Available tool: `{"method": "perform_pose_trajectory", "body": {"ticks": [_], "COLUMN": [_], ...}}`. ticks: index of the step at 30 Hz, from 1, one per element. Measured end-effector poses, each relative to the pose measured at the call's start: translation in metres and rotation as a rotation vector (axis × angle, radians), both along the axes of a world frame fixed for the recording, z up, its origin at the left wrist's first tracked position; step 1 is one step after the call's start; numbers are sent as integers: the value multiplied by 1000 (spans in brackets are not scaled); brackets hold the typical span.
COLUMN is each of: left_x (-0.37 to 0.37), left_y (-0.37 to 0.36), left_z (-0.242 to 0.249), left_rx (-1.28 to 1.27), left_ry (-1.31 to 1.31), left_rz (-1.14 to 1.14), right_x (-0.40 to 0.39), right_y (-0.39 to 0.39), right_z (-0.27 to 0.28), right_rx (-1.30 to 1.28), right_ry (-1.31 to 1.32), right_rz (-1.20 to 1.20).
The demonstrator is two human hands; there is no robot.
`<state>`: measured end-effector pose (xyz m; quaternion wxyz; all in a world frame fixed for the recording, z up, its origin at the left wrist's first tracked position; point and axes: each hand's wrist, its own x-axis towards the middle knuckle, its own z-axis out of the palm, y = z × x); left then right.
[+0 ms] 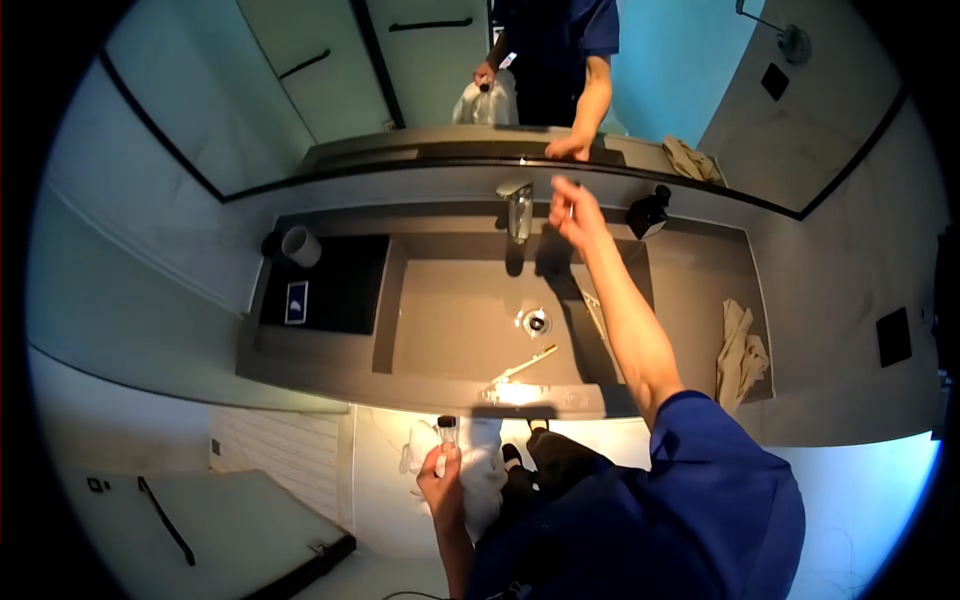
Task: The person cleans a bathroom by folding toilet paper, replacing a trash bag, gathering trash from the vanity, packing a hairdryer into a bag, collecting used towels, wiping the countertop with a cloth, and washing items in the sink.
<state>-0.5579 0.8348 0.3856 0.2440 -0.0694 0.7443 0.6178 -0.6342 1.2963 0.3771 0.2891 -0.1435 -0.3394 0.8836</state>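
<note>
My left hand [440, 482] is closed around a small clear bottle [447, 436] with a black cap, held low in front of the counter. White plastic [482, 490], like a bag, hangs beside that hand. My right hand [577, 218] is stretched over the back of the sink, just right of the chrome faucet [517, 212] and apart from it. Its fingers are curled in; anything they hold is too small or hidden to name. In the sink [450, 300], a thin pale stick-like piece [524, 366] lies near the front, and a similar one [595, 312] rests at the right side.
A black bottle [650, 213] stands right of my right hand. A crumpled beige cloth [740, 352] lies at the counter's right end. On the left are a cup [300, 246], a dark tray [350, 290] and a small blue-and-white card [296, 303]. A mirror [420, 90] spans the back.
</note>
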Motion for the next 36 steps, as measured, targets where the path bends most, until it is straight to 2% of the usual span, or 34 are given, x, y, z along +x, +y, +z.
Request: {"method": "perform_pose_trajectory", "body": {"ticks": [1,2,4,5,6,7,8,12,14,15,18,19,20,21,22,24,26,30,32,33,35,36], "left_x": [-1,-2,-5,-5,-4,-4,-6,-4,-6,-10,-23,-25,-28,-31,-33,-36,-40,-46,-48,-50,-48,-48], "left_y": [5,8,13,15,16,16,20,20,16,20,26,24,20,25,27,29,31,34,38,39,30,28], "left_z": [-1,-2,-19,-19,-19,-20,-22,-23,-38,-27,-10,-18,-25,-14,-17,-27,-25,-29,-22,-19,-30,-33], "left_rx": [-3,-8,53,54,54,89,77,72,125,73,-36,8,46,-62,-44,36,-13,-51,-48,-48,-84,-108], "left_ry": [29,57,105,103,100,109,113,102,139,189,0,7,21,51,42,92,74,94,85,84,46,24], "left_rz": [-1,0,22,27,31,34,51,81,81,30,-17,-29,-50,-60,-65,-66,-126,-178,-190,-194,-224,-234], "right_x": [7,14,4,-17,-31,-45,-58,-66,-46,-34,12,25,37,42,49,54,45,42,37,28,12,6], "right_y": [3,-20,-47,-42,-45,-40,-31,-13,-11,-12,-37,-50,-68,-96,-127,-191,-230,-267,-270,-262,-223,-195], "right_z": [-10,3,8,-17,-10,-13,-14,-33,-15,-11,9,-1,-11,-20,-27,-25,-37,-42,-49,-43,-110,-79], "right_rx": [46,86,-47,-207,-345,-414,-473,-553,-359,-252,19,168,316,250,185,458,-8,146,65,-107,-70,-234], "right_ry": [-72,-185,-275,-171,-171,-39,92,326,225,178,42,-89,-208,-288,-368,-511,-409,-384,-340,-392,-390,-413], "right_rz": [134,188,236,294,243,212,183,345,360,364,292,352,406,484,549,598,701,808,720,695,550,481]}}
